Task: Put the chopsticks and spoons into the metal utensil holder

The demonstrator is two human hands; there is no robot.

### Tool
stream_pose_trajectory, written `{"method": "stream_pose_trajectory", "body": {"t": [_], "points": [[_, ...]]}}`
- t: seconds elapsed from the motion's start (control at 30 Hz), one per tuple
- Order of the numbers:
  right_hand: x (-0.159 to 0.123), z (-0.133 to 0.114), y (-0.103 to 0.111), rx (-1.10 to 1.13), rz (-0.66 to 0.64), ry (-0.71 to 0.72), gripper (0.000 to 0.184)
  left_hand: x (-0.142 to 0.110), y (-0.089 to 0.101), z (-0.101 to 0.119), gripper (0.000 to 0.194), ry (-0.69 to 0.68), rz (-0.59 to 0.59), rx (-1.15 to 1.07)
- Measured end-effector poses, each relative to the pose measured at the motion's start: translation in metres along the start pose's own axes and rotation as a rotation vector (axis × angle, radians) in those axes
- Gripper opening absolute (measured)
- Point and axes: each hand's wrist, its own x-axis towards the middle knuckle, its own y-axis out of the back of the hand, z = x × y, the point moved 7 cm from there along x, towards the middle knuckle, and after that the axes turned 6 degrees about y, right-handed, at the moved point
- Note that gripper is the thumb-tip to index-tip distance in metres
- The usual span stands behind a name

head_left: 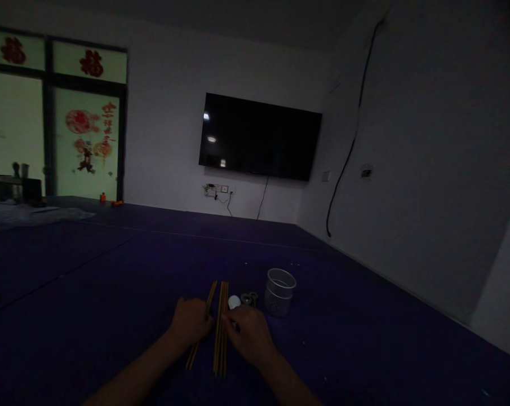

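Observation:
My left hand (191, 322) is closed round a few thin yellow-brown chopsticks (194, 354), which slant away from me and show above and below the fist. Beside them, a second bundle of chopsticks (220, 344) points straight ahead on the dark purple surface. My right hand (251, 334) is curled at that bundle's right edge, its thumb against the sticks; its fingertips are partly hidden. Just past its knuckles are a white round object (234, 302) and a grey metal piece with ring shapes (249, 299). A silvery metal cup (279, 299) with small holes stands upright to the right.
The broad purple surface (153, 265) reaches to the walls. Clear plastic sheeting (30, 216) and small orange items (103, 197) lie far left. A television (261, 138) hangs on the back wall, and a black cable (343, 169) runs down the right wall.

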Motion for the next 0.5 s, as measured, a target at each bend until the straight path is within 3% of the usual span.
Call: {"method": "stream_pose_trajectory", "body": {"t": [0.5], "points": [[-0.0005,0.0011,0.0000,-0.005,-0.010,-0.005,0.026,0.0019,-0.0049,-0.0035,0.028,0.007,0.014,-0.018]]}}
